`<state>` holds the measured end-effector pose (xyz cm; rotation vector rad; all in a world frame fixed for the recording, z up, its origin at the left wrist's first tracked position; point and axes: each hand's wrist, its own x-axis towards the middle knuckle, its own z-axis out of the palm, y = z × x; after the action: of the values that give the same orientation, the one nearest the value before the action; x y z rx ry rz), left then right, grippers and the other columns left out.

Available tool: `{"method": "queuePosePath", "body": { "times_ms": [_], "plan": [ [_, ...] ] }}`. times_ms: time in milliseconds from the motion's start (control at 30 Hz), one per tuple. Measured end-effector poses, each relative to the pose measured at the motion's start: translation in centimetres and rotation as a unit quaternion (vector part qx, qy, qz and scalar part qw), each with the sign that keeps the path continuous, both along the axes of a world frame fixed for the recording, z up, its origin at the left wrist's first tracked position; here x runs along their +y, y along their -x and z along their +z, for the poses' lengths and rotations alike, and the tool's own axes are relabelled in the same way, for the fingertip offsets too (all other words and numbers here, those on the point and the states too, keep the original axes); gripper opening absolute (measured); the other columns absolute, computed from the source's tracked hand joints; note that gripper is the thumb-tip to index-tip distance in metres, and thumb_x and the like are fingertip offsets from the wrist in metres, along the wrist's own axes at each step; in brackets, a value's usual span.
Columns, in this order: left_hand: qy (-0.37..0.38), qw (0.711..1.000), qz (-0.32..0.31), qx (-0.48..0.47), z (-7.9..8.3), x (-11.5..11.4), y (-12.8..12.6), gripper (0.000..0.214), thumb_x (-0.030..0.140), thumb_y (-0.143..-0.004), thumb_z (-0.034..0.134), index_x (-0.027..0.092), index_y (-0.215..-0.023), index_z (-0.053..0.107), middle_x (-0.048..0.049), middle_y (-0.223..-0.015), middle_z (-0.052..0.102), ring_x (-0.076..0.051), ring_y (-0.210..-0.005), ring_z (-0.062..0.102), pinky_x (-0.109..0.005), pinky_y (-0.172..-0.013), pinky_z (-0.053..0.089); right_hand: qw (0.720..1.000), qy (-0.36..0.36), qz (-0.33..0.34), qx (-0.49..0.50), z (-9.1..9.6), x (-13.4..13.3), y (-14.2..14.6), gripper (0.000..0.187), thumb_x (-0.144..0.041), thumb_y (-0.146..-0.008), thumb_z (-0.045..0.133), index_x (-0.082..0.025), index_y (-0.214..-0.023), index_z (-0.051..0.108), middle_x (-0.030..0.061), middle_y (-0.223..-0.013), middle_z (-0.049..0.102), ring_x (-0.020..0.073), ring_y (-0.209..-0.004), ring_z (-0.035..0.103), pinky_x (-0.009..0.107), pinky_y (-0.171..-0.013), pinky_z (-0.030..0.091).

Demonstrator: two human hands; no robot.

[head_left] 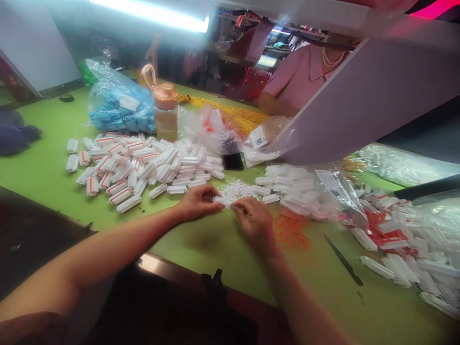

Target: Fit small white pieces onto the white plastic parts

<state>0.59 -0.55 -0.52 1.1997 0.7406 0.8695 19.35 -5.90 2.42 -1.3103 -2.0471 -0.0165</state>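
Between my two hands is a white plastic housing (222, 201), long and narrow. My left hand (200, 201) grips its left end between thumb and fingers. At its right end, the fingers of my right hand (254, 219) are pinched together; whether they also hold a small part is hidden. Just behind the housing lies a heap of tiny white pieces (239, 188). Thin orange strips (293, 229) are spread on the table to the right of my right hand. A large pile of white housings (158, 165), some with an orange stripe, lies beyond my left hand.
On the green table (201, 258) stand a drink bottle (166, 112), a bag of blue parts (120, 103) and a dark phone (232, 155). More white housings (291, 184) and a thin dark knife-like tool (343, 258) lie at right. A person (302, 76) sits opposite.
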Motion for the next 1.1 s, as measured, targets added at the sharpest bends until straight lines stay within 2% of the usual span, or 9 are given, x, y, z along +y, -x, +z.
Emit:
{"method": "queuePosePath", "body": {
  "times_ms": [133,233,400,467,533,633,733,933,1100],
  "plan": [
    [0.041,0.999,0.014,-0.029,-0.1,-0.1,-0.2,0.043,0.033,-0.054,0.085,0.012,-0.081,0.059,0.0030,-0.065,0.060,-0.005,-0.056,0.054,-0.018,-0.055,0.040,0.995,-0.081,0.003,-0.056,-0.3,0.0,0.0,0.014,-0.023,-0.092,0.055,-0.019,-0.085,0.066,0.0021,-0.078,0.070,0.0155,-0.077,0.061,0.030,-0.071,0.037],
    [0.072,0.995,0.026,-0.068,0.0,-0.1,-0.3,0.046,0.033,-0.051,0.087,0.012,-0.080,0.057,0.0026,-0.064,0.062,-0.006,-0.056,0.056,-0.020,-0.057,0.043,0.991,-0.111,0.016,-0.074,-0.2,-0.1,0.0,0.013,-0.023,-0.092,0.056,-0.019,-0.091,0.069,0.0027,-0.081,0.071,0.0158,-0.077,0.061,0.030,-0.071,0.037],
    [0.081,0.992,0.043,-0.084,-0.1,-0.1,-0.1,0.048,0.031,-0.049,0.088,0.011,-0.080,0.057,0.0018,-0.065,0.063,-0.006,-0.056,0.057,-0.020,-0.057,0.044,0.991,-0.105,0.043,-0.066,-0.5,0.2,-0.3,0.017,-0.025,-0.092,0.055,-0.022,-0.099,0.070,0.0027,-0.084,0.071,0.0163,-0.077,0.061,0.030,-0.069,0.039],
    [0.082,0.992,0.047,-0.082,-0.3,0.0,-0.1,0.049,0.032,-0.049,0.088,0.012,-0.080,0.056,0.0013,-0.066,0.064,-0.007,-0.057,0.057,-0.021,-0.058,0.045,0.996,-0.078,0.034,-0.014,-0.9,0.5,-1.0,0.018,-0.028,-0.093,0.053,-0.022,-0.098,0.070,0.0033,-0.087,0.070,0.0165,-0.081,0.062,0.030,-0.071,0.042],
    [0.079,0.992,0.060,-0.077,-0.5,0.1,-0.2,0.051,0.034,-0.048,0.088,0.012,-0.081,0.056,0.0015,-0.066,0.064,-0.007,-0.058,0.057,-0.021,-0.059,0.045,0.999,-0.033,-0.013,0.018,-1.5,1.0,-2.0,0.020,-0.032,-0.092,0.052,-0.022,-0.094,0.069,0.0039,-0.088,0.070,0.0176,-0.083,0.063,0.030,-0.072,0.044],
    [0.074,0.992,0.073,-0.074,-0.8,0.3,-0.3,0.052,0.036,-0.048,0.088,0.013,-0.082,0.057,0.0022,-0.067,0.063,-0.007,-0.059,0.057,-0.021,-0.060,0.044,0.991,0.086,-0.089,-0.041,-2.3,1.6,-3.5,0.022,-0.038,-0.088,0.053,-0.023,-0.086,0.069,0.0035,-0.087,0.071,0.0207,-0.081,0.063,0.033,-0.068,0.042],
    [0.068,0.993,0.068,-0.071,-0.9,0.4,-0.3,0.052,0.036,-0.048,0.088,0.013,-0.083,0.057,0.0022,-0.069,0.063,-0.007,-0.060,0.057,-0.021,-0.060,0.044,0.970,0.190,-0.117,-0.093,-2.5,1.9,-4.0,0.022,-0.036,-0.086,0.050,-0.023,-0.082,0.067,0.0038,-0.087,0.070,0.0214,-0.079,0.063,0.033,-0.064,0.039],
    [0.059,0.995,0.065,-0.053,-0.7,0.4,-0.2,0.052,0.037,-0.048,0.088,0.013,-0.083,0.057,0.0019,-0.070,0.063,-0.007,-0.061,0.057,-0.021,-0.060,0.044,0.961,0.231,-0.107,-0.108,-1.7,1.8,-3.7,0.024,-0.035,-0.084,0.046,-0.023,-0.078,0.066,0.0046,-0.087,0.070,0.0219,-0.080,0.063,0.033,-0.065,0.038],
    [0.054,0.996,0.059,-0.045,-0.3,0.1,0.0,0.048,0.035,-0.053,0.086,0.013,-0.085,0.058,0.0009,-0.073,0.065,-0.008,-0.062,0.060,-0.021,-0.061,0.045,0.961,0.249,-0.092,-0.082,0.7,1.1,-3.9,0.032,-0.041,-0.088,0.043,-0.023,-0.084,0.069,0.0049,-0.089,0.072,0.0204,-0.078,0.063,0.032,-0.066,0.041]
  ]
}}
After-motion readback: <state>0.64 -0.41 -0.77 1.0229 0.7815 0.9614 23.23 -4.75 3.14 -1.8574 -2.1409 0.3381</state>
